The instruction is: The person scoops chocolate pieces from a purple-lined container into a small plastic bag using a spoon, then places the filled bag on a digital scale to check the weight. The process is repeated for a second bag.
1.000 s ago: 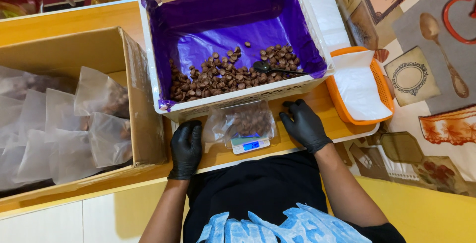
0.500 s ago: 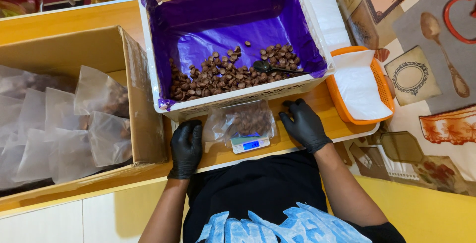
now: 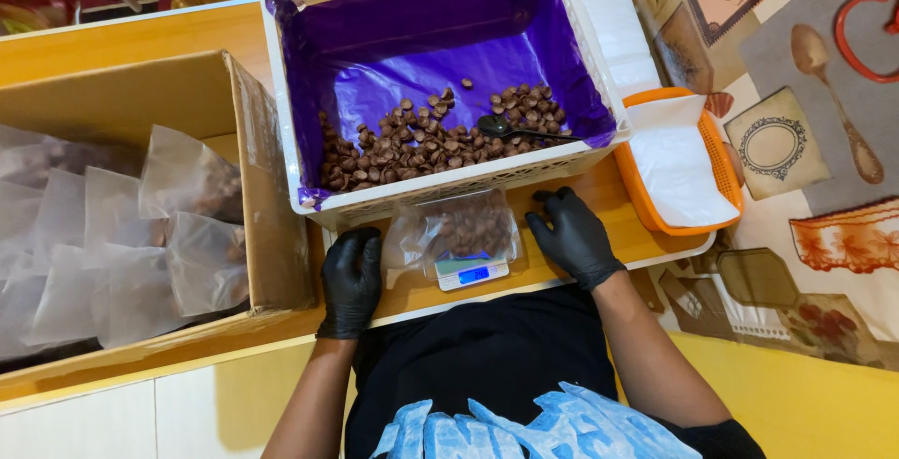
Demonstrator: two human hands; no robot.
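Clear bag point(image 3: 464, 228) of brown pieces sits on small scale point(image 3: 471, 273), at desk point(image 3: 599, 199) edge, just in front of white basket point(image 3: 426, 192) lined purple; left hand point(image 3: 351, 278) black-gloved, flat on desk left of bag, fingers loosely spread, holding nothing; right hand point(image 3: 573, 235) gloved, resting right of bag, fingers slightly curled, empty; spoon point(image 3: 510, 128) lies among loose pieces in basket; cardboard box point(image 3: 267, 197) of filled bags at left; orange tray point(image 3: 716, 155) at right.

Wooden table point(image 3: 122, 47) (yellow) bears basket point(image 3: 281, 140), box point(image 3: 272, 234), scale point(image 3: 473, 274).
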